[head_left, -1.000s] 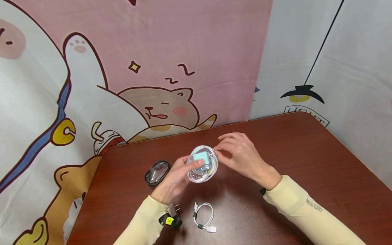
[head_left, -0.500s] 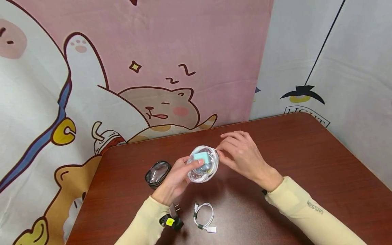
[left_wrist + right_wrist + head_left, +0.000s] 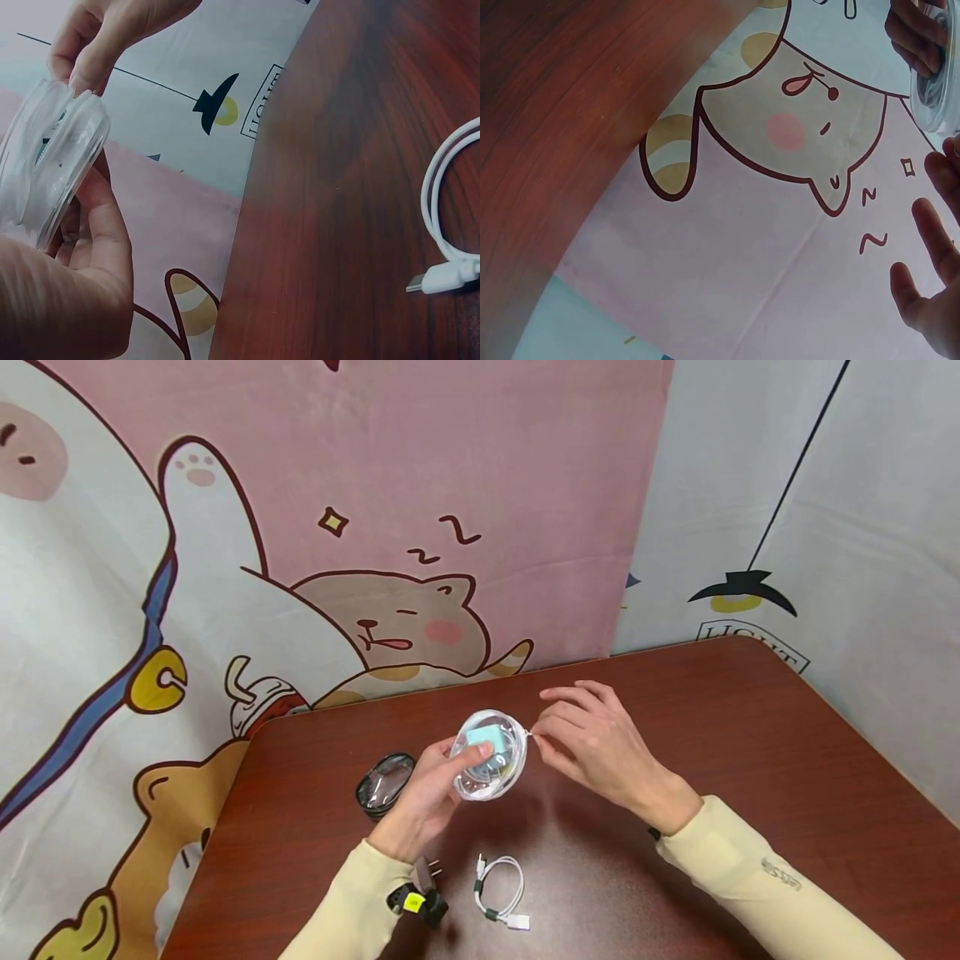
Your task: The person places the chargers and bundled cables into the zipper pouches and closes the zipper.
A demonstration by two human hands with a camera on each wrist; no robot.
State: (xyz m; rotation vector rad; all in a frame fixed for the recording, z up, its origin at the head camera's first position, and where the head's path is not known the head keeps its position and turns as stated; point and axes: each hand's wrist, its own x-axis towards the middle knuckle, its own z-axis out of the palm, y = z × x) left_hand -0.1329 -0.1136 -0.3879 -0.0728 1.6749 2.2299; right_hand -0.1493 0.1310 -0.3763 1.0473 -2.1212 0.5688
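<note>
My left hand (image 3: 429, 795) holds a round clear zip pouch (image 3: 512, 777) with white edging, its thumb pressed on the front. Inside the pouch show a light blue charger plug (image 3: 483, 739) and coiled cable. At the pouch's right edge, my right hand (image 3: 596, 739) pinches a small zipper pull (image 3: 528, 733) between thumb and forefinger, the other fingers spread. The left wrist view shows the pouch (image 3: 56, 176) edge-on, its two white rims parted along a zipper, with the right fingers at the top. In the right wrist view the pouch (image 3: 934, 97) is cut off by the frame.
A black-edged clear pouch (image 3: 386, 783) lies left of the left hand. Nearer me on the brown table (image 3: 712, 718) are a coiled white cable (image 3: 520, 893) and a dark plug adapter (image 3: 426, 877), partly behind the left wrist. A cartoon-printed cloth (image 3: 480, 460) hangs behind.
My left hand has shifted the pouch slightly left and up. The right hand has moved a little right with the zipper pull, so the gap between hand and pouch is wider.
</note>
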